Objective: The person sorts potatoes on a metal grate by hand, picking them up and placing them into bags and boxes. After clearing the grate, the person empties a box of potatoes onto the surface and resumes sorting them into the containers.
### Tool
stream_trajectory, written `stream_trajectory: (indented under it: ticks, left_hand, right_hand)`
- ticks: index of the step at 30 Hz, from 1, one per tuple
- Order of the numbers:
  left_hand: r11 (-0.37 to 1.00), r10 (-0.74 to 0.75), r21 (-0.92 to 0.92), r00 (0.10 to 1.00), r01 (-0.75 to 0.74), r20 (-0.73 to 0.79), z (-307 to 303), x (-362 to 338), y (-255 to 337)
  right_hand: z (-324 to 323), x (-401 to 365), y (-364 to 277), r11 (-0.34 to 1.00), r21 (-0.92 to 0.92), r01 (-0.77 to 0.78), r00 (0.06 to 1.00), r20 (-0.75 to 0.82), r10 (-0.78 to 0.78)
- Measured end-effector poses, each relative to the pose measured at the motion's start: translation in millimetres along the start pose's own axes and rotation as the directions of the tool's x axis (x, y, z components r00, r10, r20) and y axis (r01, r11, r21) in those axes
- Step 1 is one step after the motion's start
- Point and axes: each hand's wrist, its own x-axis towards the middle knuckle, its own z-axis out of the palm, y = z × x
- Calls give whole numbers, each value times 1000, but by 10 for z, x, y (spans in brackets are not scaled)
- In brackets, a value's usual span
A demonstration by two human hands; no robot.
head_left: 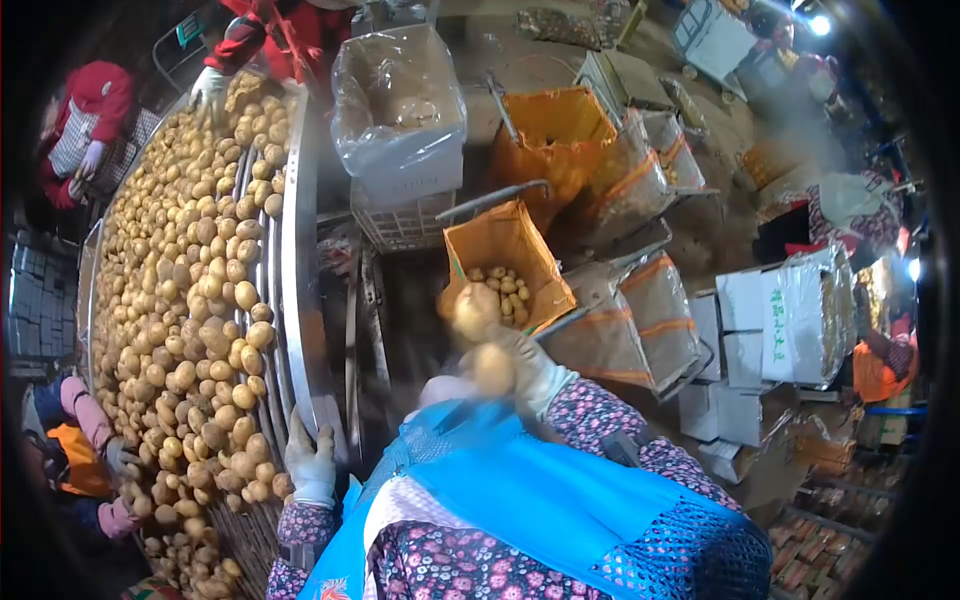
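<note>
My left hand (312,462), in a pale glove, is at the metal rim (298,270) of the sorting table, fingers apart and nothing in them. Many potatoes (195,340) cover the table's rollers beside it. On the right, my right hand (538,372), also gloved, is near an orange mesh bag (500,240) on a frame, with small potatoes (503,290) inside. Two blurred potatoes show there: the upper potato (476,308) over the bag's near edge, the lower potato (492,369) against the glove. Motion smears the fingers, so whether they grip it is unclear.
A plastic-lined box (400,110) stands on a crate beyond the table's rim. More mesh bags (555,130) and white cartons (745,320) are to the right. Across the table, a co-worker's gloved hand (122,458) touches the potatoes; another gloved hand (210,88) is at the far end.
</note>
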Motion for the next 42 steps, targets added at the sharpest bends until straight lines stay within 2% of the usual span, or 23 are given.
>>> stream_trajectory:
  ticks: [9, 15, 17, 18, 21, 22, 23, 24, 25, 26, 27, 29, 30, 31, 32, 33, 34, 35, 36, 38, 40, 41, 42]
  left_hand:
    - [999, 38, 7, 999, -38, -21, -4, -25, 13]
    - [995, -93, 23, 995, 92, 27, -63, -24, 142]
    - [998, -70, 0, 997, 70, 11, -36, -34, 49]
    - [997, -75, 13, 997, 75, 18, -28, -35, 17]
    - [995, -96, 14, 995, 95, 33, -7, -35, -68]
    - [993, -118, 18, 992, 117, 55, -12, -35, -65]
    - [990, -142, 23, 987, 141, 77, -7, -36, -58]
    - [987, -159, 20, 985, 158, 68, -1, -40, -54]
    - [989, -150, 6, 986, 150, 77, -2, -47, -50]
    - [990, -143, -8, 986, 144, 82, -8, -54, -48]
    - [986, -166, -10, 984, 167, 69, -13, -60, -49]
    - [996, -87, 19, 995, 86, 50, 13, -86, -54]
    - [999, -32, 26, 999, 33, -37, 63, -133, -71]
    - [999, -30, -45, 998, 27, -61, 100, -159, -125]
    - [907, 362, 279, 923, -315, -134, 88, -175, -206]
    - [995, 91, -24, 963, -100, -255, 42, -156, 22]
    - [986, -72, -160, 972, 36, -225, -4, -191, 76]
    - [903, 372, 349, 860, -249, -350, 20, -290, -27]
    - [998, 56, -2, 909, -62, -413, -68, -386, 124]
    - [999, -12, 23, 888, 26, -459, -61, -701, 16]
    - [997, -40, 39, 862, 69, -505, -242, -1024, -11]
    - [983, -175, -38, 854, 180, -489, -339, -1175, -26]
    - [953, -300, -114, 836, 279, -459, -410, -1330, -51]
  right_hand:
    - [-377, 53, -459, 943, 24, 331, 941, -80, -328]
    - [-485, 339, -688, 883, 99, 458, 889, -28, -458]
    - [-557, 431, -865, 856, 148, 496, 862, -204, -464]
    - [-747, 598, -1009, 834, 161, 527, 840, -249, -482]
    - [-360, 593, -1861, 793, 20, 608, 779, -205, -592]
    - [-144, 632, -2188, 766, 27, 642, 744, -265, -614]
    - [-182, 737, -2532, 710, -53, 703, 699, -137, -702]
    - [-511, 984, -2995, 738, -61, 672, 737, -41, -675]
    - [-344, 1037, -3202, 703, -159, 693, 654, -272, -706]
    - [-401, 1219, -3442, 743, -55, 667, 664, -409, -626]
    - [-403, 1319, -3554, 795, -116, 596, 660, -493, -567]
    - [-195, 1504, -3446, 798, -162, 581, 673, -456, -583]
    - [-25, 1480, -3217, 760, -150, 633, 668, -390, -634]
    - [-22, 1504, -3067, 807, -127, 577, 784, -192, -591]
    - [-247, 1653, -2977, 779, -308, 546, 814, 415, -406]
    - [-248, 1915, -2862, 752, -370, 545, 724, 661, -199]
    - [-25, 1971, -2556, 933, -87, 349, 937, 33, -347]
    - [162, 2101, -2353, 939, -170, 299, 941, -110, -319]
    - [212, 2231, -2209, 927, -271, 259, 951, -98, -294]
    - [533, 2500, -1836, 877, -416, 240, 964, -2, -265]
    - [1367, 2150, -1250, 782, -519, 345, 939, 179, -294]
    - [1593, 2168, -933, 774, -535, 339, 941, 203, -272]
    - [1807, 2169, -689, 730, -599, 328, 932, 333, -145]
